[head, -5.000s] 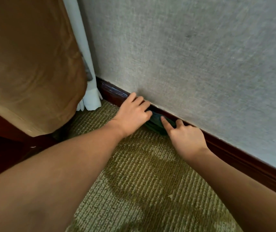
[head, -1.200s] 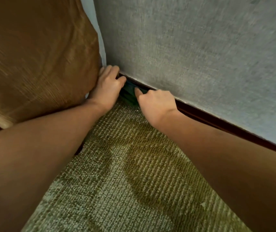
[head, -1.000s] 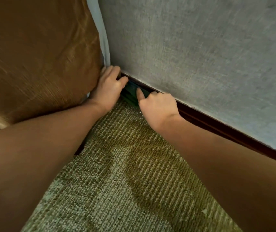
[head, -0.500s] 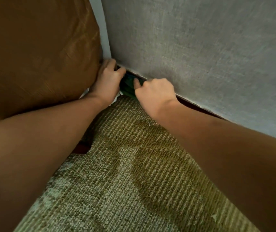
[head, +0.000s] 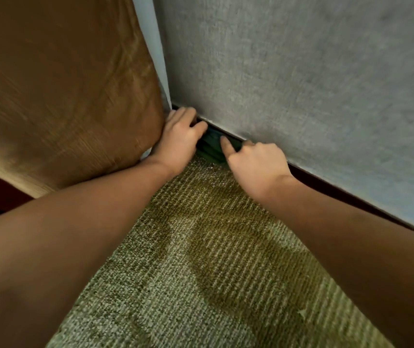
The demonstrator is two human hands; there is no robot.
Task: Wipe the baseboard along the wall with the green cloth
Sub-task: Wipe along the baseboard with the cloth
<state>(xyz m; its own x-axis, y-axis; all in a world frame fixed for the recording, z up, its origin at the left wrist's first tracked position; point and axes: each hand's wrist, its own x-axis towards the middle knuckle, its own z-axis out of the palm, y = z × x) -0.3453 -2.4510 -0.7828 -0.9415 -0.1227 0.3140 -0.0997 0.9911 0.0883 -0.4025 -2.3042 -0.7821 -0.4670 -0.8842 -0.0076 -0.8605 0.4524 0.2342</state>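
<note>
Olive ribbed carpet (head: pixel 226 259) meets a grey textured wall (head: pixel 301 71), and a dark baseboard (head: pixel 326 187) runs along the join. We have the green cloth (head: pixel 211 146) bunched against that baseboard near the corner, low down where dust would gather. Our left hand (head: pixel 179 141) curls its fingers over the cloth's left end. Our right hand (head: pixel 256 164) pins the other end, thumb laid on the front and fingers bent over the top. Both are clamped on it, we judge to spread pressure evenly along the wood. Brown upholstery (head: pixel 62 84) crowds the left hand, leaving little room. Pale specks (head: pixel 212 169) lie on the carpet just below. We find no label, brand or writing.
</note>
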